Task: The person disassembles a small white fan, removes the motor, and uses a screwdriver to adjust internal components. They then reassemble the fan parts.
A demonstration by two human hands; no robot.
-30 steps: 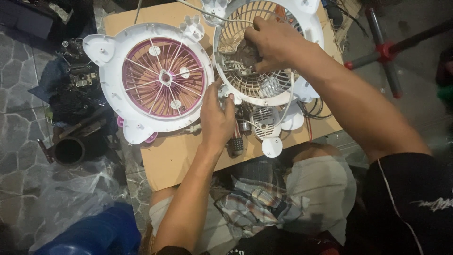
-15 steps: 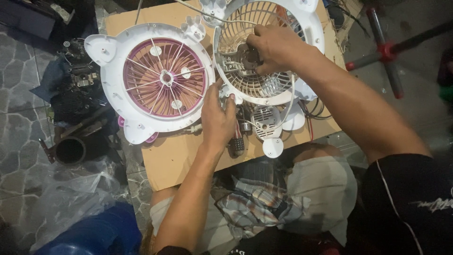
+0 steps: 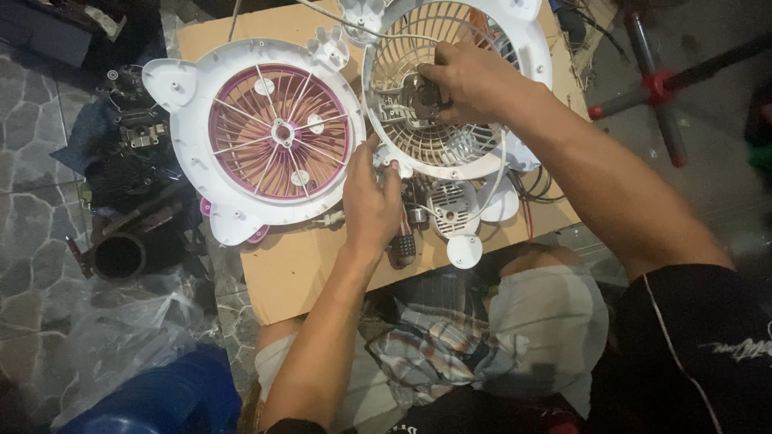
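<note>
Item: round white plastic fan grille with thin radial ribs [image 3: 450, 137], lying toward the far edge of a brown cardboard sheet [image 3: 297, 273]; right hand [image 3: 470, 76] pinches closed on the dark metal motor part [image 3: 414, 100] at its hub, left hand [image 3: 371, 201] curls closed on the near rim. Disassembly appears well advanced, judging by the separate white ring housing with pink slatted centre [image 3: 269, 141] alongside and small loose parts near the cardboard's front; motor not yet free. Setting: grey stone-tile floor [image 3: 32, 209], black pipe section [image 3: 119, 255], red-jointed stand legs [image 3: 659, 88].
</note>
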